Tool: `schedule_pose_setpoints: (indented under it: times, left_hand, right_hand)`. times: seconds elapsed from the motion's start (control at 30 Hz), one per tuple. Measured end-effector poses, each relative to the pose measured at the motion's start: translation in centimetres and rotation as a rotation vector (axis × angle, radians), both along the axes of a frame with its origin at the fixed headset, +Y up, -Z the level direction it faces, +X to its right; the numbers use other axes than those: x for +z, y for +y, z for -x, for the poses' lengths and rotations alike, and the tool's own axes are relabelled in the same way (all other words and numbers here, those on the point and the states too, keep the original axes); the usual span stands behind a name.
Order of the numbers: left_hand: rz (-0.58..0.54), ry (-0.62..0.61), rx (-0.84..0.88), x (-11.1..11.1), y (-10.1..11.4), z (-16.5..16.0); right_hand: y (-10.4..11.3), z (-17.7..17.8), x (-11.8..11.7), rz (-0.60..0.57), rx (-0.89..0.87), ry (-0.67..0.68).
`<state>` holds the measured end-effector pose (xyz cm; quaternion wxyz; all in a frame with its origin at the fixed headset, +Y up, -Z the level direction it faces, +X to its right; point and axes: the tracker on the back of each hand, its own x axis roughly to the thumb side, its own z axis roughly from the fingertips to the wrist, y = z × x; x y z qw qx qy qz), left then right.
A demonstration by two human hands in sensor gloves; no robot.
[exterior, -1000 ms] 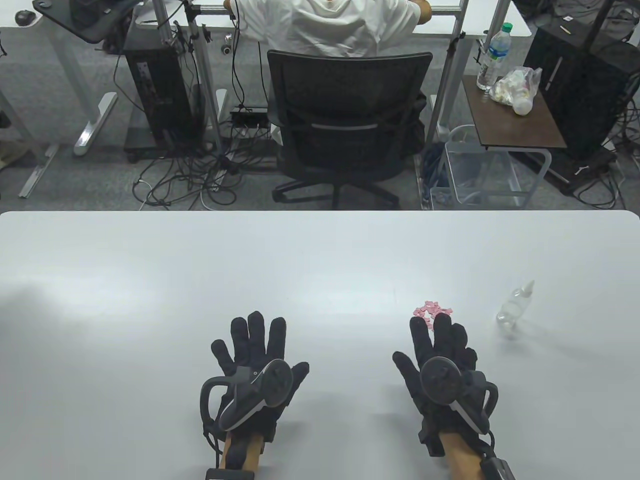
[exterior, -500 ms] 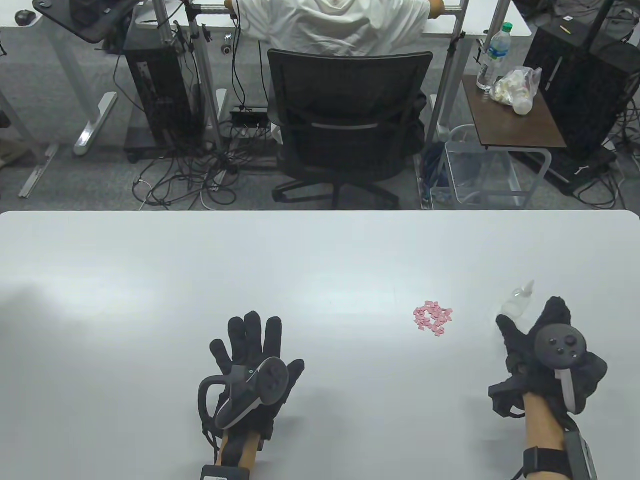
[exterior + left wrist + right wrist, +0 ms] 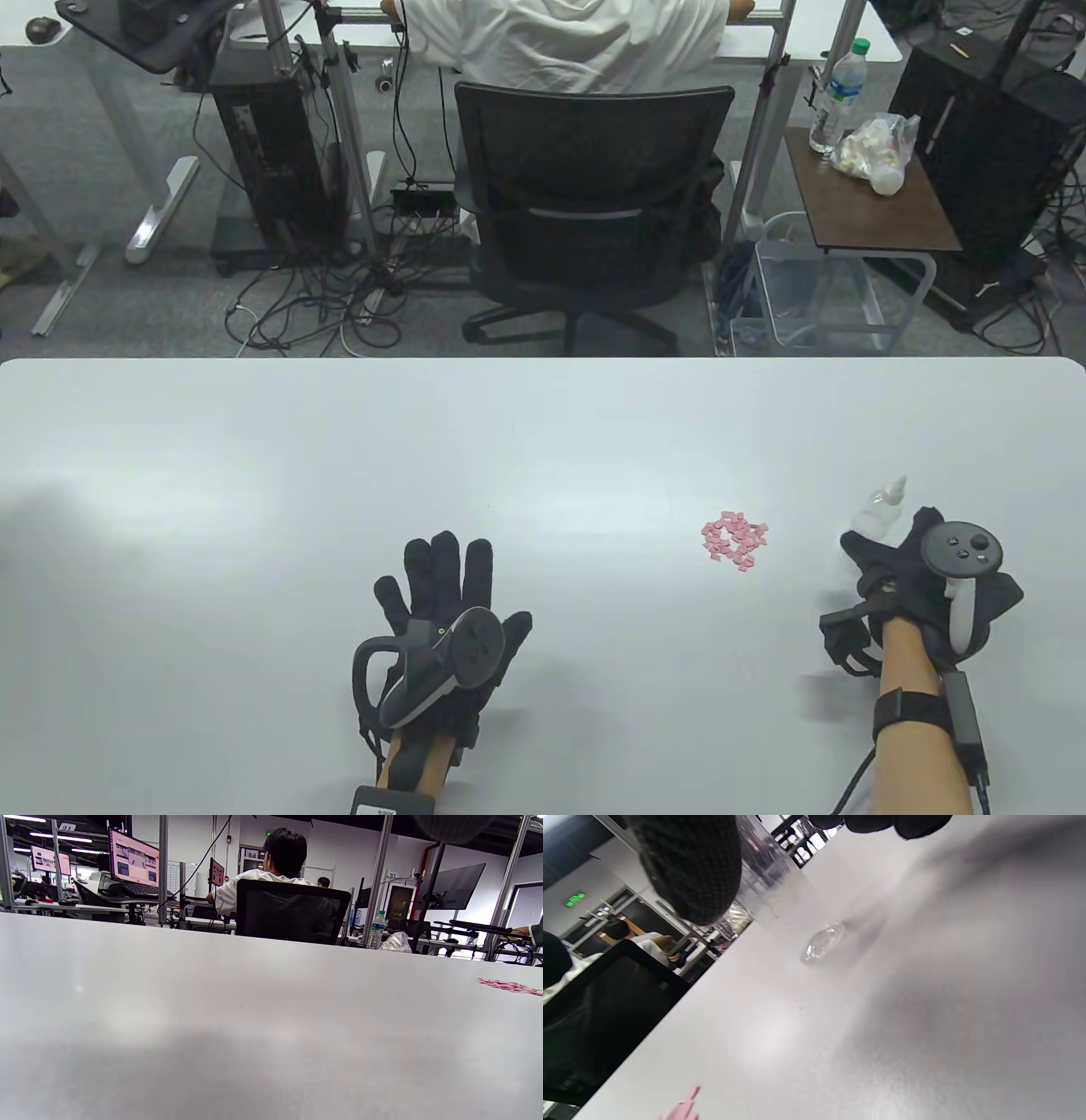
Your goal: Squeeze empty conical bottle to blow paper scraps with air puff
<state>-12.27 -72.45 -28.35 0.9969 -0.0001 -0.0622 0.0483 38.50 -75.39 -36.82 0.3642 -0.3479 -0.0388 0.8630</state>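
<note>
A small clear conical bottle (image 3: pixel 881 503) with a white nozzle stands upright on the white table (image 3: pixel 543 441) at the right. My right hand (image 3: pixel 889 533) is cupped around its lower body. In the right wrist view the thumb (image 3: pixel 691 870) lies against the bottle (image 3: pixel 780 895), while the fingertips (image 3: pixel 882 823) stand a little off its other side. A small pile of pink paper scraps (image 3: pixel 736 543) lies on the table left of the bottle; it also shows in the left wrist view (image 3: pixel 509 986). My left hand (image 3: pixel 441 586) rests flat on the table with its fingers spread, holding nothing.
The table's far edge (image 3: pixel 543 360) runs across the middle of the table view. Beyond it stand an office chair (image 3: pixel 594 204) with a seated person and a side table (image 3: pixel 874 204) with a bottle and a bag.
My right hand swung from behind the paper scraps to the right and closed in around the bottle. The left hand shifted slightly right. The bottle and scraps have not moved.
</note>
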Motion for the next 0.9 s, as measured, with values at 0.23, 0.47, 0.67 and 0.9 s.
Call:
schedule_pose_setpoints:
  times: [0.23, 0.47, 0.67, 0.9]
  left_hand:
    - [0.015, 0.025, -0.027, -0.3, -0.3, 0.3]
    - [0.042, 0.039, -0.025, -0.6, -0.7, 0.7]
    - [0.012, 0.032, 0.001, -0.4, -0.3, 0.5]
    - [-0.014, 0.011, 0.027, -0.2, -0.2, 0.1]
  right_hand:
    - [-1.0, -0.2, -1.3, -0.022, -0.171, -0.049]
    - [-0.9, 0.0, -1.2, -0.048, -0.15, -0.027]
    - [1.7, 0.5, 0.2, -0.171, -0.142, 0.061]
    - [5.8, 4.7, 2.9, -0.359, -0.072, 0.357]
